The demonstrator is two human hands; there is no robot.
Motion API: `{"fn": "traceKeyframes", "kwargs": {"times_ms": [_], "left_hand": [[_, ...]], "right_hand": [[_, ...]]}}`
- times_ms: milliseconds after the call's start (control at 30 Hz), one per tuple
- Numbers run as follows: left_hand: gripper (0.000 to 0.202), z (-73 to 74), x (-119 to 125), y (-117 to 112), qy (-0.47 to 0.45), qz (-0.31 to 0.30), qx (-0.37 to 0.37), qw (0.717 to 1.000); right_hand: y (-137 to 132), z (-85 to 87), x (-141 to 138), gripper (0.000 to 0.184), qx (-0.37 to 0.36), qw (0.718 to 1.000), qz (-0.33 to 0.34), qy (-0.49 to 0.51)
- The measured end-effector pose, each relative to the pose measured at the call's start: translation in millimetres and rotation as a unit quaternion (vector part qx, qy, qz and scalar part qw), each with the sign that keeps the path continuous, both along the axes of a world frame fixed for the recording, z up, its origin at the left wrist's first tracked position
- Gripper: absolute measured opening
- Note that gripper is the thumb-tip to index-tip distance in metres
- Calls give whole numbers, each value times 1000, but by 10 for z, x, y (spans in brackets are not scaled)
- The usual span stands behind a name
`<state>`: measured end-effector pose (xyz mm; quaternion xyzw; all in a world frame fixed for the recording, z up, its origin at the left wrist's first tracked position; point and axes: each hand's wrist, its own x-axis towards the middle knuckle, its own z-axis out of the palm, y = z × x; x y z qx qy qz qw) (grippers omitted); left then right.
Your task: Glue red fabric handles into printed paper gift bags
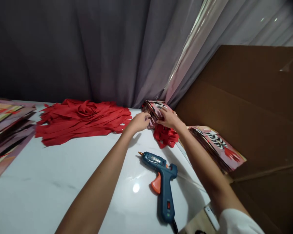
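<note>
Both my hands reach to a stack of printed pink cards (156,108) at the far edge of the white table (51,182). My left hand (139,122) curls its fingers against the stack's left side. My right hand (169,118) lies on top of the stack with fingers pressed on it. Red tassels (166,136) hang from the stack just below my right hand. A blue hot glue gun (162,182) with an orange trigger lies on the table between my forearms, nozzle pointing left.
A big heap of red paper strips (80,122) lies at the back left. More printed sheets (7,130) are stacked at the left edge. Another pile of finished cards (217,146) sits at right by a large cardboard box (254,107). A grey curtain (100,48) hangs behind.
</note>
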<state>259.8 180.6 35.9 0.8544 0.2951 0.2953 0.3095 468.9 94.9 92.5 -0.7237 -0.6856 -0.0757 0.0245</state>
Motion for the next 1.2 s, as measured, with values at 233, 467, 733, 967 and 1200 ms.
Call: {"fn": "traceKeyframes", "kwargs": {"times_ms": [233,467,733,967,1200], "left_hand": [[40,-155,418,477,49,-60,20,997],[56,-346,577,472,40,-47,42,997],[68,-568,589,610,-16,-89,22,996],[79,-475,486,642,-16,-78,3,997],[59,-418,481,499,-30,6,-10,999]], "right_hand": [[126,-35,90,43,37,999,-15,12],[98,-23,170,40,13,997,14,74],[65,-90,334,87,-8,985,68,157],[62,-79,329,53,30,980,101,167],[55,-75,312,54,41,985,87,141]]}}
